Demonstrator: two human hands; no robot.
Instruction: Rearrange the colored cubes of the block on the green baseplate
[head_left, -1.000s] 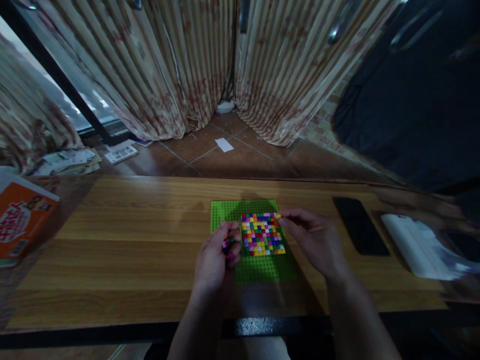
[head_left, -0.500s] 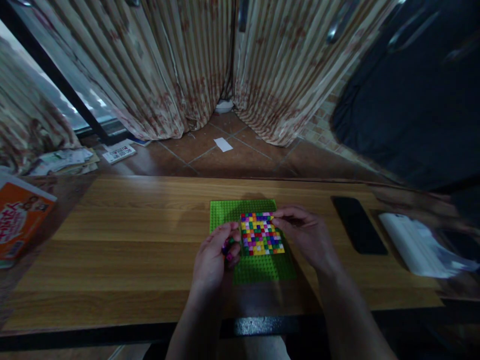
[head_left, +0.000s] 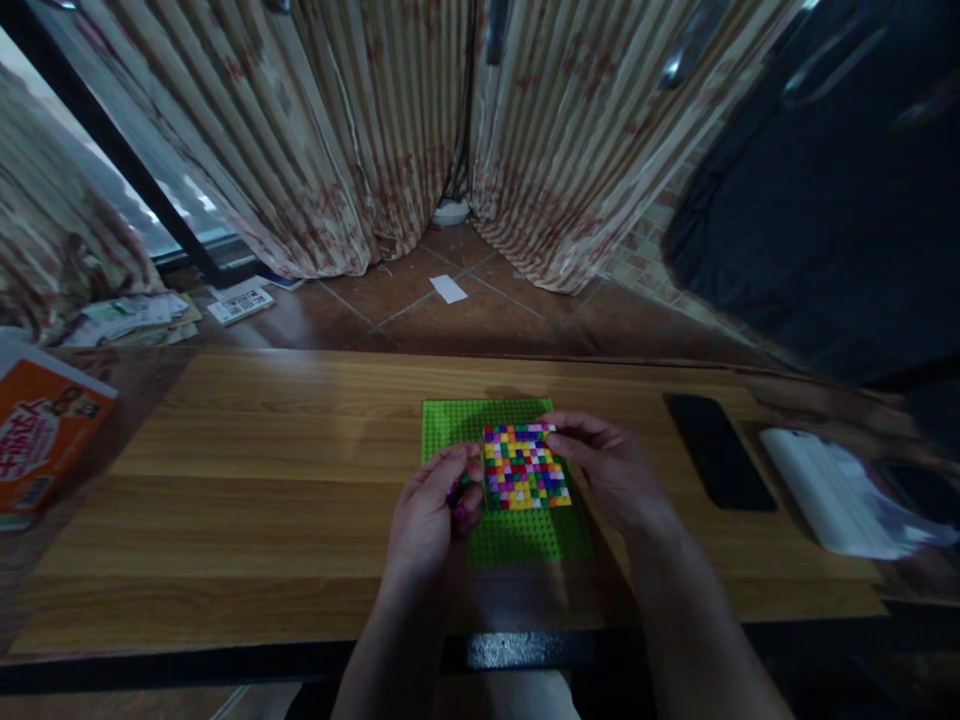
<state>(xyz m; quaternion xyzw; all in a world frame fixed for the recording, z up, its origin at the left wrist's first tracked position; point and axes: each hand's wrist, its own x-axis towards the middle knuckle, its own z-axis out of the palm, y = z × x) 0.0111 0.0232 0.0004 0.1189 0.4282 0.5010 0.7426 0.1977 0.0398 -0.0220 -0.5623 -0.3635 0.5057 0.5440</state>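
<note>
A bright green studded baseplate [head_left: 450,422] lies on the wooden table [head_left: 285,470]. On it sits a square patch of small multicoloured bricks [head_left: 523,468]. My left hand [head_left: 431,510] rests at the patch's left edge, its fingers curled round a few small loose bricks [head_left: 457,495], pink and dark ones. My right hand [head_left: 611,465] is at the patch's upper right corner, thumb and fingers pinched together on the top row of bricks. What the pinch holds is too small to make out.
A black phone [head_left: 718,450] lies flat right of the baseplate, with a white packet [head_left: 825,490] beyond it. An orange box [head_left: 41,435] sits at the table's left end. Behind the table are tiled floor, striped curtains [head_left: 420,130] and scattered papers [head_left: 135,315].
My right hand has slid left from the patch's right corner onto its top row. My left hand has stayed at the left edge with its bricks.
</note>
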